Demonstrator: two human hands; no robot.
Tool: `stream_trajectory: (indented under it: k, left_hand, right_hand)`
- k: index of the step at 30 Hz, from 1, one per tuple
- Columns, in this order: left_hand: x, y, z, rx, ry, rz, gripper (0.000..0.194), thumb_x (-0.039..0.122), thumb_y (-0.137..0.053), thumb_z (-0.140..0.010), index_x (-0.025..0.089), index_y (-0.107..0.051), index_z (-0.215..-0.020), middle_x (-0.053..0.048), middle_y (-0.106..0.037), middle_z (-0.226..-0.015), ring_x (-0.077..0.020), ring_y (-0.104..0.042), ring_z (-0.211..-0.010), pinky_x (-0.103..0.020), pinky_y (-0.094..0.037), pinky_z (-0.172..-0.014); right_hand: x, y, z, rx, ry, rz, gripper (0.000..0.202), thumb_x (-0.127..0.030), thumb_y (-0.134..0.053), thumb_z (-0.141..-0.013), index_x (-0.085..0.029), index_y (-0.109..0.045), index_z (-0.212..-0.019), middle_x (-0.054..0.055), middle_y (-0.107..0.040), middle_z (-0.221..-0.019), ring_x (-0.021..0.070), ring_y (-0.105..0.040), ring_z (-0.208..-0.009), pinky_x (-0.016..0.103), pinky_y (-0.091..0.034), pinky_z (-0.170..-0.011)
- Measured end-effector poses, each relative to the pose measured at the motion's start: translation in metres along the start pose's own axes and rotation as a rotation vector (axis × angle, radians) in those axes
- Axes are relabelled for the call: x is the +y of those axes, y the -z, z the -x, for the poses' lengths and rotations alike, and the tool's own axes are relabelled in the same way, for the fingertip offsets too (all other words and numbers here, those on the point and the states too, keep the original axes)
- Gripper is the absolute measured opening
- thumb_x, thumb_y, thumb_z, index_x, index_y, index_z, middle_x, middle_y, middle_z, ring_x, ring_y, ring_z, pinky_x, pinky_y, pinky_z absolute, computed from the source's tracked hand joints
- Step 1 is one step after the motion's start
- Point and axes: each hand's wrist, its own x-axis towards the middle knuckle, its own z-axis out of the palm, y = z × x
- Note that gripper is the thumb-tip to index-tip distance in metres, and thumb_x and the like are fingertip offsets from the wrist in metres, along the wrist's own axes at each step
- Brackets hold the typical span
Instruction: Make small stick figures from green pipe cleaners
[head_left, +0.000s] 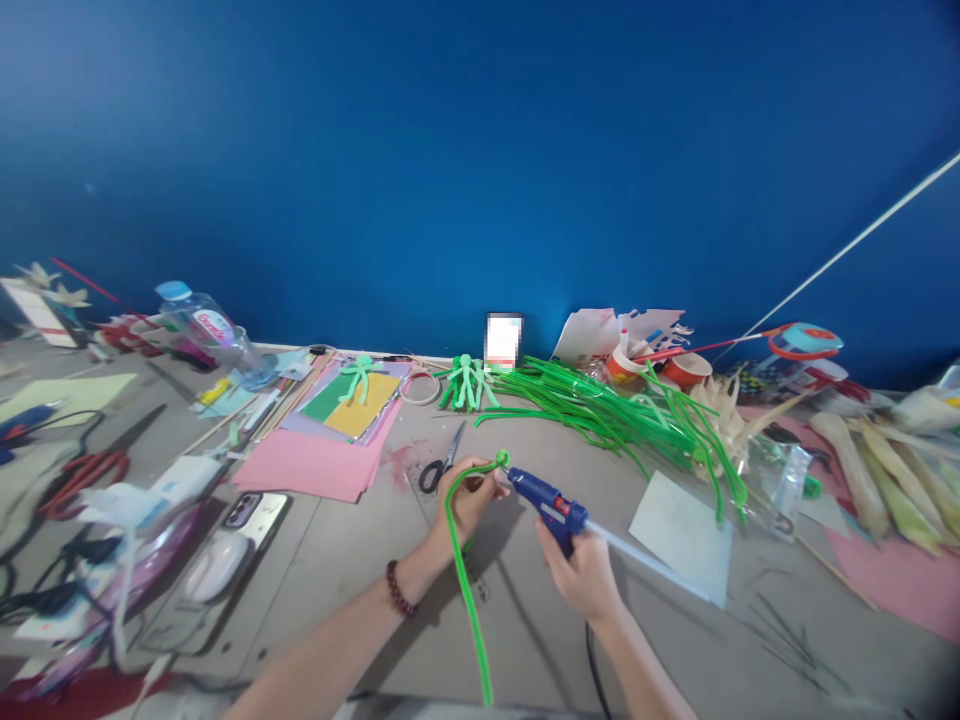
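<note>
Tabletop (525,565) lies open between left fingers (484,481) pinching a pipe cleaner (463,575) and right fingers (553,548) gripping a glue gun (538,497).

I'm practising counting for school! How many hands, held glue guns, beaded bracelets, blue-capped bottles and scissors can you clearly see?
Hands: 2 (left hand, right hand)
Held blue glue gun: 1
Beaded bracelet: 1
Blue-capped plastic bottle: 1
Scissors: 2 (black-handled scissors, red-handled scissors)
Total: 7

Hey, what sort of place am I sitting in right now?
Probably a craft workspace, at a cluttered table against a blue wall. The blue glue gun in your right hand, the heap of green fuzzy stems and the pink paper suggest it.
</note>
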Motion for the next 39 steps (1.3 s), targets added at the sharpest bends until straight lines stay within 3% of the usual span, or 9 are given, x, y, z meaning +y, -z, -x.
stream_trajectory:
  k: [11, 19, 28, 35, 39]
  left_hand:
    - [-0.004, 0.0004, -0.001, -0.005, -0.015, -0.007, 0.028, 0.043, -0.067, -0.076, 0.016, -0.061, -0.075, -0.002, -0.067, -0.06, -0.0173, -0.068, -0.058, -0.025, -0.054, -0.057]
    - [-0.0037, -0.0006, -0.0012, 0.009, -0.016, 0.022, 0.027, 0.042, -0.068, -0.074, 0.016, -0.062, -0.072, -0.002, -0.067, -0.06, -0.0172, -0.067, -0.055, -0.026, -0.054, -0.055]
    - [-0.0018, -0.0007, 0.0005, 0.01, -0.009, 0.025, 0.026, 0.042, -0.067, -0.075, 0.017, -0.061, -0.073, -0.001, -0.067, -0.061, -0.0175, -0.067, -0.057, -0.027, -0.055, -0.057]
    - [0.0006, -0.0015, 0.0001, 0.022, -0.001, 0.018, 0.026, 0.042, -0.068, -0.074, 0.016, -0.061, -0.074, -0.002, -0.067, -0.059, -0.0188, -0.068, -0.058, -0.028, -0.055, -0.057]
    - [0.0013, -0.0031, -0.0018, 0.067, 0.022, 0.031, 0.026, 0.04, -0.07, -0.071, 0.017, -0.059, -0.076, -0.001, -0.065, -0.056, -0.0197, -0.068, -0.056, -0.029, -0.055, -0.056]
  right_hand:
    - [-0.0023, 0.0015, -0.0004, -0.006, 0.02, 0.018, 0.034, -0.038, -0.04, -0.09, -0.017, -0.059, -0.071, 0.001, -0.055, -0.047, 0.0159, -0.055, -0.043, 0.025, -0.043, -0.046]
    - [-0.0035, 0.001, -0.0008, 0.005, 0.033, 0.072, 0.039, -0.04, -0.04, -0.089, -0.02, -0.051, -0.058, 0.001, -0.054, -0.044, 0.0158, -0.054, -0.039, 0.024, -0.04, -0.043]
    - [0.0008, -0.001, 0.0004, 0.002, 0.039, 0.071, 0.037, -0.039, -0.041, -0.089, -0.019, -0.051, -0.06, 0.0, -0.051, -0.043, 0.0148, -0.05, -0.039, 0.024, -0.036, -0.043]
    - [-0.0003, -0.0005, 0.0007, 0.003, 0.009, -0.001, 0.035, -0.04, -0.043, -0.088, -0.019, -0.053, -0.061, 0.0, -0.05, -0.044, 0.0141, -0.048, -0.04, 0.024, -0.036, -0.043]
    - [0.0002, 0.0024, 0.001, -0.044, -0.078, -0.165, 0.036, -0.042, -0.045, -0.088, -0.018, -0.053, -0.062, -0.001, -0.049, -0.045, 0.013, -0.049, -0.042, 0.023, -0.039, -0.045]
